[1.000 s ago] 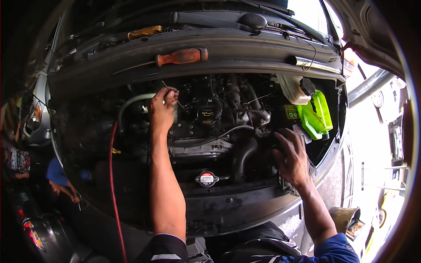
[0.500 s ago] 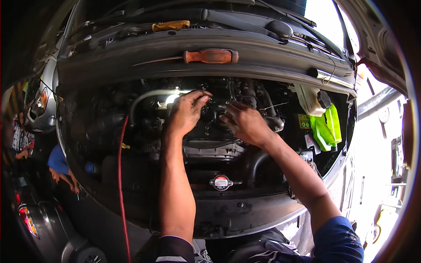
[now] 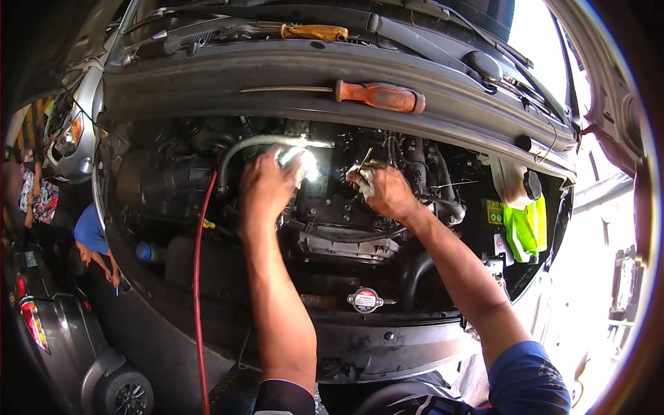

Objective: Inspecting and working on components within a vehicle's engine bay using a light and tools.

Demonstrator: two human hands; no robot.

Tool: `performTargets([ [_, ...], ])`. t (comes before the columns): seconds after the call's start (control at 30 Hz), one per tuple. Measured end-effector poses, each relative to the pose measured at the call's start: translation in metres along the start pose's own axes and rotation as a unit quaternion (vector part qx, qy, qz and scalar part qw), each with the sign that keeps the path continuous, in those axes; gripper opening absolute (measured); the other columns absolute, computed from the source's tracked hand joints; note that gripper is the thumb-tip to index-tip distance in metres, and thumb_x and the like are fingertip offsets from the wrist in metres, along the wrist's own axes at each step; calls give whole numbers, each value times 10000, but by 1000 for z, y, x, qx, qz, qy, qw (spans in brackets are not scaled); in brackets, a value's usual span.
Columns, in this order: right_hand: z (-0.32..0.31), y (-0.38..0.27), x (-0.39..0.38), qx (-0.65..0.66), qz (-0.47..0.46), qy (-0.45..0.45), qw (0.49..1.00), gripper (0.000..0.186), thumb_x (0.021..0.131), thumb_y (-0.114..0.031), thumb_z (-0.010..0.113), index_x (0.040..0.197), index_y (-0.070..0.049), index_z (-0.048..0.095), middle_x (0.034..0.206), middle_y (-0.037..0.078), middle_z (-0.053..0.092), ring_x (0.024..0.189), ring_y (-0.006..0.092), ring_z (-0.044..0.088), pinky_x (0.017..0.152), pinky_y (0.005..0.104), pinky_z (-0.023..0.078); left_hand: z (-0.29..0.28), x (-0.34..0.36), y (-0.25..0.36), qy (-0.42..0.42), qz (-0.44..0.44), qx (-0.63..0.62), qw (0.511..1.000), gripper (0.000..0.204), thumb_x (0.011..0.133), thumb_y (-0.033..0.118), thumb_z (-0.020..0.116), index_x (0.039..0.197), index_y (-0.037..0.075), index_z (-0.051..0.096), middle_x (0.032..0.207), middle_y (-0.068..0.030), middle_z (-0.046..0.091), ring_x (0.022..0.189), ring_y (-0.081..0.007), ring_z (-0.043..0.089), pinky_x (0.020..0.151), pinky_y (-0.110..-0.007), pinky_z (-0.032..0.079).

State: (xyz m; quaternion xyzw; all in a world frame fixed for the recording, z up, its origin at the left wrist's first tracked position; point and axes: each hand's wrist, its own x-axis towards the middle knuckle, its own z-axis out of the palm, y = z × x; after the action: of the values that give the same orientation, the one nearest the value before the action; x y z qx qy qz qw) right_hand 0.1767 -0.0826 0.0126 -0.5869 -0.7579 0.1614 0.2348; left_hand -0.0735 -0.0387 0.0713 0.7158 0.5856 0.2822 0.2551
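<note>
My left hand (image 3: 268, 187) has its fingers curled beside a bright glowing light (image 3: 303, 162) in the engine bay (image 3: 332, 218); what they grip is unclear in the glare. To its right, my right hand (image 3: 387, 194) pinches a thin metal piece (image 3: 368, 155) along with a crumpled whitish cloth (image 3: 364, 181) over the dark engine cover. A pale curved hose (image 3: 252, 144) runs behind my left hand. An orange-handled screwdriver (image 3: 379, 97) lies on the panel above both hands.
A yellow-handled tool (image 3: 315, 32) rests near the wipers. A red hose (image 3: 202, 277) crosses at left. A green container (image 3: 526, 228) and reservoir (image 3: 510, 180) sit at right, the radiator cap (image 3: 364, 300) in front. A person in blue (image 3: 93, 232) is beside a parked vehicle (image 3: 69, 332).
My right hand moved up and left into the middle and now holds a thin piece. My left hand, earlier pinching one, moved slightly right, then back down beside the light, which now shows brightly.
</note>
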Motion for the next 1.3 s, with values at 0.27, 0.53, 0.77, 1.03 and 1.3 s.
performTargets([
  [0.27, -4, 0, 0, -37, -7, 25, 999, 226, 1011, -196, 559, 1078, -56, 723, 1019, 152, 730, 959, 371, 695, 843, 464, 557, -21, -21, -12, -235, -155, 92, 955, 1231, 661, 418, 944, 1588, -37, 274, 1528, -301, 474, 1467, -360, 439, 1211, -411, 340],
  [0.53, -10, -2, -4, -40, -21, -28, 999, 223, 918, -104, 599, 1102, -68, 720, 1075, 160, 728, 1032, 332, 676, 910, 452, 556, -16, -18, -23, -267, -157, 15, 951, 931, 747, 300, 912, 1507, 11, 461, 1486, -299, 509, 1347, -344, 557, 1147, -404, 411],
  [0.77, 6, 21, -9, -71, -183, 91, 976, 374, 781, -24, 599, 1145, -59, 677, 1102, 168, 712, 1042, 384, 665, 948, 485, 541, -14, -22, -16, -271, -65, -85, 957, 851, 818, 319, 886, 1484, -24, 483, 1382, -248, 564, 892, -212, 704, 689, -355, 575],
  [1.03, -1, 8, -11, -26, -111, 62, 992, 259, 869, -42, 568, 1103, -56, 678, 1018, 150, 708, 972, 367, 678, 944, 466, 538, -20, -22, -3, -286, -100, -98, 948, 807, 822, 278, 875, 1457, -51, 499, 1198, -207, 662, 697, -166, 666, 633, -343, 541],
  [1.3, -20, -11, -7, 25, 27, 81, 996, 266, 1085, -249, 502, 1023, -58, 677, 901, 130, 696, 877, 339, 684, 802, 448, 529, -15, -21, -8, -268, -83, -58, 958, 743, 835, 282, 855, 1428, -32, 537, 1131, -189, 686, 685, -167, 667, 628, -348, 543],
])
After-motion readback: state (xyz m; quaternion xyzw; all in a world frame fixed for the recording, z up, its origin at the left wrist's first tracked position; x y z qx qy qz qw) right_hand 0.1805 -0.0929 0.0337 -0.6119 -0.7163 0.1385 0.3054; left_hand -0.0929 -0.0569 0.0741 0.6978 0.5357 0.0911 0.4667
